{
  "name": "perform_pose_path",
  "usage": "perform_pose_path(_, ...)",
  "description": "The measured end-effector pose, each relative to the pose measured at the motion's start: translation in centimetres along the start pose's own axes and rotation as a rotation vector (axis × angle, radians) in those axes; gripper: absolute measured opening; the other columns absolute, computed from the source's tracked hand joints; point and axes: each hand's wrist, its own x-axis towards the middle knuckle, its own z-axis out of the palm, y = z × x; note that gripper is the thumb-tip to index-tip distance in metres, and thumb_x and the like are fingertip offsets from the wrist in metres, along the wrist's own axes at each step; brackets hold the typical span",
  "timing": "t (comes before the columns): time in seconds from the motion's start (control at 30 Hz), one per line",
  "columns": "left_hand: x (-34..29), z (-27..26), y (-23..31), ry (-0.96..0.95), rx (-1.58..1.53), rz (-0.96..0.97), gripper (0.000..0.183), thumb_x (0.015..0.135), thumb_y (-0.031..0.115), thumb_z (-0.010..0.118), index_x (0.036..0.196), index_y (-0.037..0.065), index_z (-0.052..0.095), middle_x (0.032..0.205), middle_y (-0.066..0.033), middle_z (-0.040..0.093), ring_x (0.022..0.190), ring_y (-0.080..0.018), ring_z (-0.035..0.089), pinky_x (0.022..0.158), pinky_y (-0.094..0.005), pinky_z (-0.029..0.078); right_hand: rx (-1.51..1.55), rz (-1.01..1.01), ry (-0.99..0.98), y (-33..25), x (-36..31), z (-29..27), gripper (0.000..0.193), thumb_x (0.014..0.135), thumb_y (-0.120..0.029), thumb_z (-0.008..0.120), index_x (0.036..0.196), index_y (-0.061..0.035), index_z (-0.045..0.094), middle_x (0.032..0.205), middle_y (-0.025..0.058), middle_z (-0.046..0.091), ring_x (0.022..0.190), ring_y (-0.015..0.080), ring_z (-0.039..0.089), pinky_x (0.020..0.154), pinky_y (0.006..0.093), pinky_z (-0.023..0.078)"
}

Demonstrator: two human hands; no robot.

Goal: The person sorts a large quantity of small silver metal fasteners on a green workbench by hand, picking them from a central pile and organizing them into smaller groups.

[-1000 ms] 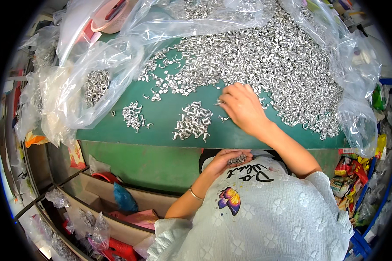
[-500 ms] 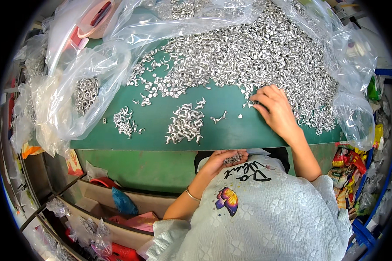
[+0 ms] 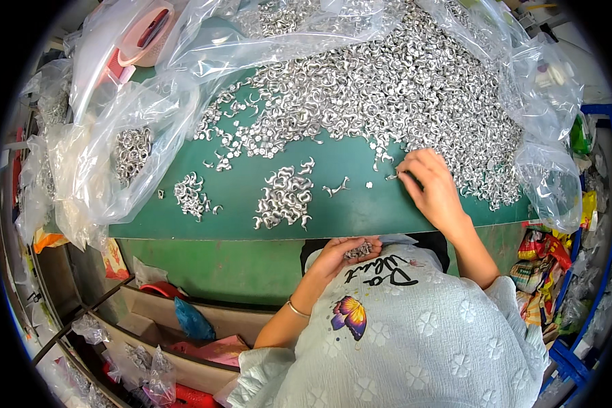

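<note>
A big heap of small curved silver metal pieces (image 3: 387, 88) covers the far and right part of the green tabletop (image 3: 347, 217). At the heap's near edge my right hand (image 3: 431, 188) is closed in a pinch, with a small silver metal piece (image 3: 392, 177) at its fingertips. Below the table edge, close to my body, my left hand (image 3: 334, 255) is cupped around a handful of small silver metal pieces (image 3: 360, 251). Nearer me on the table lie a sorted-off pile (image 3: 283, 197), a smaller pile (image 3: 193, 196), a joined pair of curved pieces (image 3: 336, 186) and a single tiny flower-like piece (image 3: 369, 184).
Clear plastic sheeting (image 3: 139, 95) lies along the table's left and far sides, with silver rings (image 3: 134, 153) under it. A pink basket (image 3: 145, 37) holds a dark red tool. Compartments (image 3: 163, 319) with bags stand lower left; colourful packets (image 3: 540, 265) are at the right.
My right hand has drawn back a little from the heap toward the near table edge, the small piece at its fingertips. My left hand stays cupped. The view has shifted slightly.
</note>
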Motion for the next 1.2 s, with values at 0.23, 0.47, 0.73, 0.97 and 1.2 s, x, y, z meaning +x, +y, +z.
perform_pose_path(0.23, -0.2, -0.1, 0.1, 0.009, 0.073, -0.035, 0.026, 0.096, 0.018, 0.054, 0.112, 0.000, 0.064, 0.099, -0.0090, 0.067, 0.088, -0.0162, 0.064, 0.082, -0.0293, 0.053, -0.101, 0.007, 0.007, -0.9, 1.5, 0.9, 0.015, 0.078, -0.010, 0.070, 0.089, -0.0043, 0.063, 0.091, 0.0063, 0.059, 0.089, 0.0262, 0.053, 0.078, 0.0368, 0.039)
perform_pose_path(0.47, -0.2, -0.5, -0.3, -0.037, 0.051, -0.006, 0.026, 0.097, 0.020, 0.053, 0.109, 0.001, 0.065, 0.075, -0.0034, 0.061, 0.062, -0.0074, 0.051, 0.052, -0.0199, 0.035, -0.022, -0.014, -0.025, -0.3, 0.3, -0.4, 0.020, 0.077, -0.008, 0.070, 0.095, -0.0066, 0.063, 0.098, 0.0041, 0.060, 0.092, 0.0239, 0.052, 0.080, 0.0356, 0.038)
perform_pose_path(0.73, -2.3, 0.8, 1.2, 0.084, 0.379, 0.065, 0.021, 0.097, 0.015, 0.054, 0.104, -0.001, 0.066, 0.070, -0.0019, 0.057, 0.056, -0.0062, 0.044, 0.049, -0.0203, 0.032, -0.045, -0.045, -0.062, 0.2, -1.3, -0.8, 0.028, 0.076, -0.009, 0.070, 0.103, -0.0054, 0.064, 0.101, 0.0055, 0.058, 0.093, 0.0244, 0.052, 0.081, 0.0357, 0.040)
perform_pose_path(0.97, -5.1, 3.5, 3.6, 0.223, 0.575, 0.137, 0.016, 0.093, 0.011, 0.060, 0.101, -0.001, 0.068, 0.070, 0.0002, 0.058, 0.057, -0.0055, 0.046, 0.050, -0.0194, 0.036, -0.104, 0.026, -0.058, -0.8, -2.0, -0.1, 0.029, 0.075, -0.008, 0.070, 0.103, -0.0039, 0.065, 0.093, 0.0064, 0.058, 0.090, 0.0252, 0.053, 0.078, 0.0359, 0.041)
perform_pose_path(1.2, -0.9, 8.1, 5.3, 0.318, 1.122, 0.622, 0.012, 0.089, 0.006, 0.065, 0.095, -0.002, 0.070, 0.068, -0.0011, 0.062, 0.061, -0.0031, 0.049, 0.054, -0.0209, 0.041, -0.150, 0.098, -0.010, -0.8, -2.0, -1.1, 0.035, 0.074, -0.004, 0.071, 0.108, -0.0051, 0.062, 0.105, 0.0078, 0.057, 0.094, 0.0269, 0.051, 0.078, 0.0355, 0.039)
